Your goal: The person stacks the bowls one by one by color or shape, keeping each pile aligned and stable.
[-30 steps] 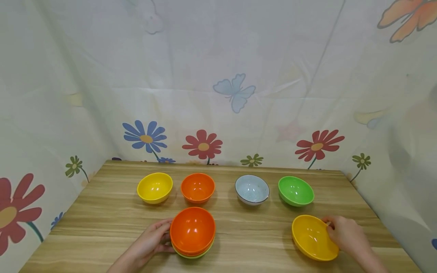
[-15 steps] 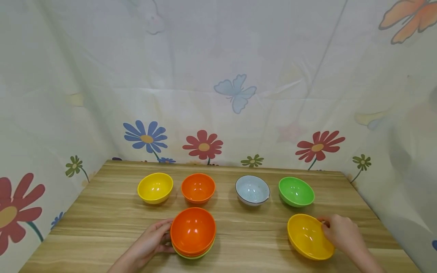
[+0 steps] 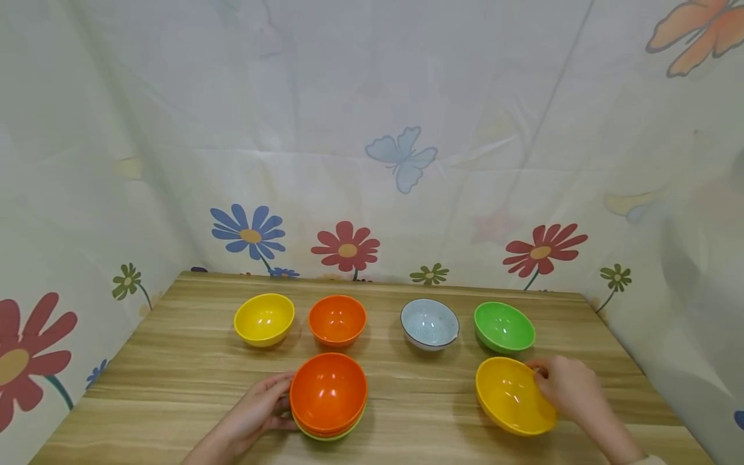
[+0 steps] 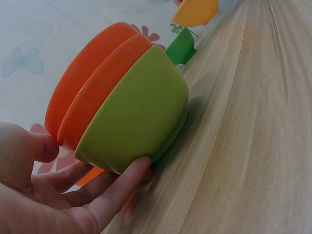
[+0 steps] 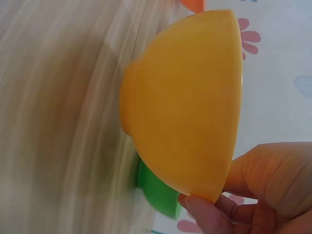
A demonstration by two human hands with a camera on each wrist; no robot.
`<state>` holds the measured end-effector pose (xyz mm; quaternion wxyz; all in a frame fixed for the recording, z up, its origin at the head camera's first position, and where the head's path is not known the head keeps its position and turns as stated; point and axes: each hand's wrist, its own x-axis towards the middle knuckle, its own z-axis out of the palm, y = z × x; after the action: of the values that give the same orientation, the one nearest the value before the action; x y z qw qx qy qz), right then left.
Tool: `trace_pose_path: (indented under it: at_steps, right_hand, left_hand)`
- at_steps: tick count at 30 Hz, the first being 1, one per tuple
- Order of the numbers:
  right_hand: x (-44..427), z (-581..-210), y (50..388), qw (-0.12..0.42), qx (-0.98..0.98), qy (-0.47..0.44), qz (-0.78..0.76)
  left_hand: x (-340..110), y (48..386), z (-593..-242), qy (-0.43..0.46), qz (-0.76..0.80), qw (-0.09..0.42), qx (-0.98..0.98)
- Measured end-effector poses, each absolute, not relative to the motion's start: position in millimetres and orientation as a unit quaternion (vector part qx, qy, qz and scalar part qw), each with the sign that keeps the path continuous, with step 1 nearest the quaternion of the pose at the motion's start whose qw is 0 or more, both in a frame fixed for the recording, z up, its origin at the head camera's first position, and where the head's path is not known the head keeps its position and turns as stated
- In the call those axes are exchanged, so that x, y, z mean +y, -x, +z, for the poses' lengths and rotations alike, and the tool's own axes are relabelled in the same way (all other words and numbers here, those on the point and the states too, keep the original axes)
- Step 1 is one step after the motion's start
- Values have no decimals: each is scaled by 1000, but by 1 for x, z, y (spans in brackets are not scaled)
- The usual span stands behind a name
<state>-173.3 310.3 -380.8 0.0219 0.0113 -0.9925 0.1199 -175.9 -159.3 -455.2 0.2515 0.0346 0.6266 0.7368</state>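
Note:
My left hand (image 3: 260,411) holds the left side of a bowl stack: a shiny orange bowl (image 3: 329,392) on top, a second orange bowl (image 4: 105,87) under it, and an olive-green bowl (image 4: 139,109) at the bottom. In the left wrist view the thumb touches the orange rims while the fingers lie against the green wall. The stack stands on the table. My right hand (image 3: 572,391) pinches the right rim of a deep-yellow bowl (image 3: 514,395) between thumb and fingers. That bowl tilts leftward and hangs just above the wood, its shadow visible below.
Along the back of the wood-grain table (image 3: 192,361) stand a yellow bowl (image 3: 264,320), an orange bowl (image 3: 337,320), a pale blue dark-rimmed bowl (image 3: 429,324) and a bright green bowl (image 3: 504,327). A flower-printed curtain (image 3: 325,142) surrounds the table.
My right hand has carried the deep-yellow bowl left and slightly towards the back, nearer the stack. My left hand and the stack have stayed put.

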Motion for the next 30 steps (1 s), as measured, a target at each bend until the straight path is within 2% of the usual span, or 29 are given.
trace_pose_path:
  at_steps: [14, 30]
  right_hand:
    - [271, -370, 189, 64, -988, -82, 115]
    - [226, -356, 206, 65, -982, -103, 147]
  left_hand:
    - [-160, 176, -457, -34, 738, 247, 628]
    - [-159, 177, -459, -32, 736, 242, 631]
